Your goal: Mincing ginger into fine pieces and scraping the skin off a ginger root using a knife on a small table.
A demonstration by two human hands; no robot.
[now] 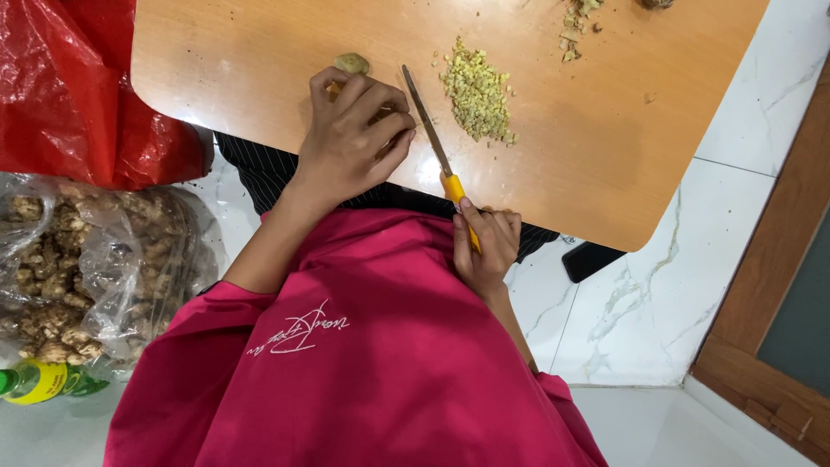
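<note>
My left hand rests curled on the wooden tabletop, fingers pressed down over a small piece of ginger that is mostly hidden. A second ginger piece lies just beyond my fingertips. At the table's near edge, my right hand grips the yellow handle of a knife. Its blade lies along the right side of my left hand. A pile of finely chopped ginger sits just right of the blade.
Ginger scraps lie at the table's far edge. A red plastic bag and a clear bag of ginger roots sit on the left, with a green and yellow bottle below. A black object lies on the marble floor.
</note>
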